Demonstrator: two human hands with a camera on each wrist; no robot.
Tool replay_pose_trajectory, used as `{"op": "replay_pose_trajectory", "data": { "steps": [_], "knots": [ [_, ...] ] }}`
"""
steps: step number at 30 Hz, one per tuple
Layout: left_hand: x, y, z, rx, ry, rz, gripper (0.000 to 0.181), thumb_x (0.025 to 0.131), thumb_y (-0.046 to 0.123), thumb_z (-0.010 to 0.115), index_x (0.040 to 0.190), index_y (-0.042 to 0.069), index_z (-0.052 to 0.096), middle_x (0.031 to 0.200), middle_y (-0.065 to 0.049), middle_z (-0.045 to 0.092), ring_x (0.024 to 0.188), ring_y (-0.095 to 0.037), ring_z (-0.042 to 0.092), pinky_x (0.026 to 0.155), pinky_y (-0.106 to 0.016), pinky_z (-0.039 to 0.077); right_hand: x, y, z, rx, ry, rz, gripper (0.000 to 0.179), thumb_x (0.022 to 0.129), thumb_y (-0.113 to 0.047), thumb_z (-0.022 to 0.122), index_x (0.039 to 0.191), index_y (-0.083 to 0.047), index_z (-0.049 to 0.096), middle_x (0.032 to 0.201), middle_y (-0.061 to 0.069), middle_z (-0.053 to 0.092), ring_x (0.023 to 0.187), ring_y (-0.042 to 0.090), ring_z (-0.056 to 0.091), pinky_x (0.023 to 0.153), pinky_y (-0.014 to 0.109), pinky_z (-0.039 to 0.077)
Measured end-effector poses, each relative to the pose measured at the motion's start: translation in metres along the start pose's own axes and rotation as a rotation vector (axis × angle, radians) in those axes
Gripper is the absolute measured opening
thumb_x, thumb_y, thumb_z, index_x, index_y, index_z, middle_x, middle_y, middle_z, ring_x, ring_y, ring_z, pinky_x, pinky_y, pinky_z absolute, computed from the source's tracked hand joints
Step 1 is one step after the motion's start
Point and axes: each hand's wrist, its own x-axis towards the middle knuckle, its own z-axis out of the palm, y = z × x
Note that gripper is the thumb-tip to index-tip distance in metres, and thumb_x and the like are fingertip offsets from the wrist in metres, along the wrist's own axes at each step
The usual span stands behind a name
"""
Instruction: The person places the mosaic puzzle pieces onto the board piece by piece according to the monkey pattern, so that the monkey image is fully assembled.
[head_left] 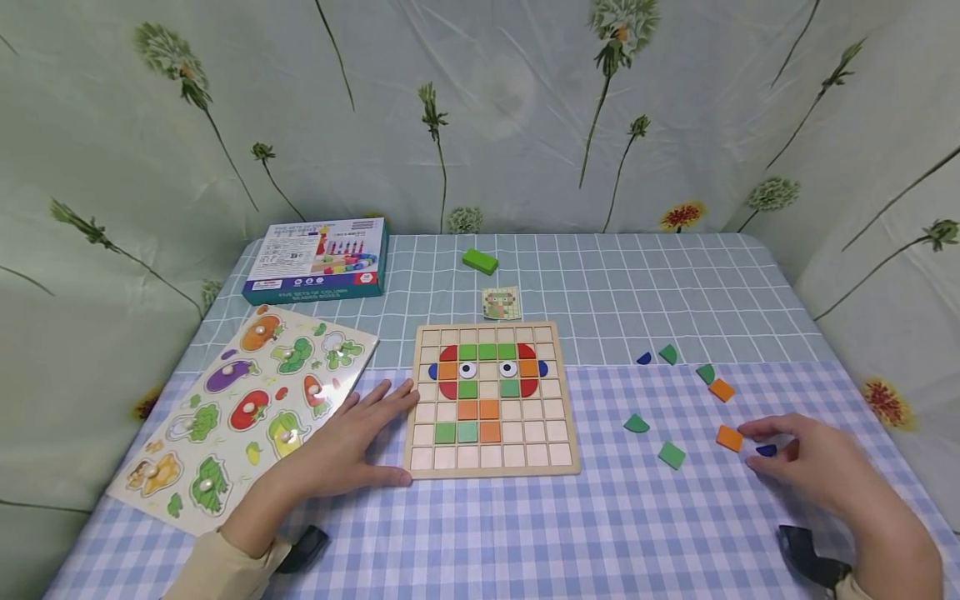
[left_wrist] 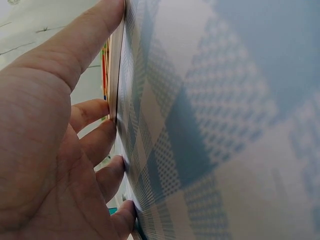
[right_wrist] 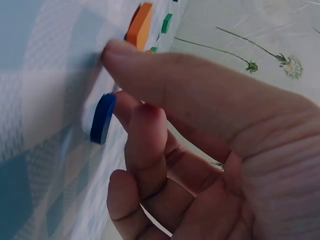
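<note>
My left hand (head_left: pixel 360 437) lies with fingers spread at the left edge of the wooden grid board (head_left: pixel 528 471), its thumb by the lower left corner. In the left wrist view the fingertips (left_wrist: pixel 117 167) meet the cloth and board side. Red, orange, green and blue tiles and two eye tiles form a face on the board. Over the cloth at right, my right hand (head_left: pixel 825 462) has thumb and index finger apart around a small dark blue half-round tile (right_wrist: pixel 103 119), which lies on the cloth. An orange square tile (head_left: pixel 729 438) is right at the index fingertip.
Loose green tiles (head_left: pixel 672 455), another orange tile (head_left: pixel 722 390) and a blue half-round tile (head_left: pixel 644 358) lie right of the board. Behind it are a picture card (head_left: pixel 501 303) and a green block (head_left: pixel 480 262). A vegetable puzzle (head_left: pixel 270 375) and a box (head_left: pixel 315 260) occupy the left.
</note>
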Motion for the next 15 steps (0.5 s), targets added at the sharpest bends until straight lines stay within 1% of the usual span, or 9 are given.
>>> {"op": "replay_pose_trajectory", "data": {
  "steps": [3,7,11,15],
  "knots": [
    [0.0,-0.0001,0.0005,-0.002,0.003,0.0,0.109,0.078,0.064,0.088,0.168,0.027,0.039,0.179,0.002,0.029,0.168,-0.04,0.02,0.131,-0.074,0.011,-0.0008,-0.0006,0.0024,0.011,0.011,-0.02,0.047,0.089,-0.024,0.087,0.129,-0.002,0.074,0.111,0.019,0.074,0.081,0.02,0.052,0.062,0.026,0.036],
    [0.0,-0.0001,0.0007,-0.005,0.002,-0.001,0.108,0.078,0.064,0.088,0.168,0.027,0.039,0.179,0.003,0.029,0.168,-0.039,0.02,0.131,-0.074,0.01,-0.0005,-0.0005,0.0056,0.015,0.057,-0.057,0.046,0.089,-0.024,0.088,0.126,0.0,0.075,0.107,0.018,0.075,0.08,0.017,0.051,0.061,0.024,0.036],
    [-0.0001,0.0002,0.0002,-0.006,0.0,0.0,0.108,0.079,0.064,0.088,0.168,0.027,0.039,0.179,0.003,0.029,0.168,-0.039,0.019,0.131,-0.074,0.01,0.0009,-0.0016,0.007,-0.002,0.098,-0.089,0.041,0.088,-0.022,0.087,0.12,0.001,0.077,0.098,0.01,0.075,0.078,0.014,0.053,0.061,0.023,0.038],
    [-0.0002,0.0005,-0.0004,-0.006,-0.001,0.0,0.108,0.079,0.064,0.088,0.168,0.027,0.039,0.179,0.003,0.029,0.168,-0.039,0.019,0.131,-0.074,0.011,0.0011,-0.0041,0.0082,0.001,0.104,-0.098,0.045,0.085,-0.024,0.09,0.12,0.001,0.077,0.093,0.003,0.072,0.078,0.013,0.055,0.063,0.022,0.041]
  ]
}}
